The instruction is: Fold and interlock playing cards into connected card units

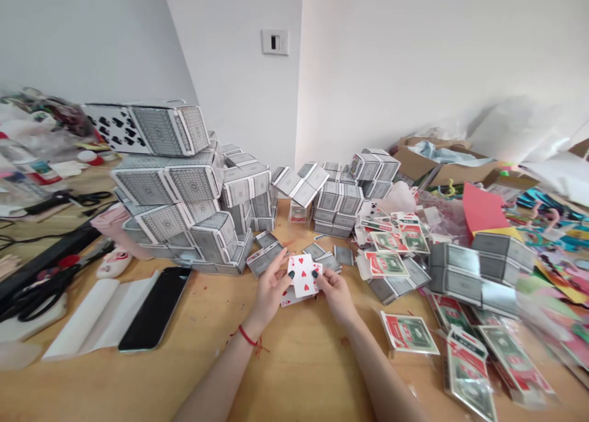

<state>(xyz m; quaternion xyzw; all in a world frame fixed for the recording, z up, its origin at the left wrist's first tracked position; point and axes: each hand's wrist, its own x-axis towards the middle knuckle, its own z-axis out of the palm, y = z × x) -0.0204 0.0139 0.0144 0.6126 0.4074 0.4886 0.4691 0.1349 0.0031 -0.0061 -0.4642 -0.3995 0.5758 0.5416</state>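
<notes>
"What's between your hands?"

"A hearts card (303, 277), face up, over the near middle of the table (294, 373). Beneath it a second card (293, 297) pokes out, with a 2 in its corner, and a third card (317, 266) shows by my right thumb. Whether those two are gripped as well, I can't tell."

"And your grip?"

"My left hand (272, 281) pinches the left edge, thumb on the face. My right hand (337, 292) pinches the opposite edge the same way. The fingers underneath are mostly hidden."

"Which step would you call this?"

"Handling loose cards, I'd say, probably lining them up. The next move calls for even pressure from both thumbs and matched edges, so nothing slips or creases askew."

"What's around you?"

"Just beyond my fingers, flat pieces with patterned backs (264, 253) lie on the wood. Behind them stand blocks made of cards: a tall stack (168, 186) to my left, a lower stack (338, 201) to my right, and a tilted block (300, 186) between them. Farther right are card packs (409, 333) with red and green fronts."

"On the other side?"

"A dark phone (154, 308), partly on white paper (85, 318), with black-handled scissors (48, 290) past it."
</notes>
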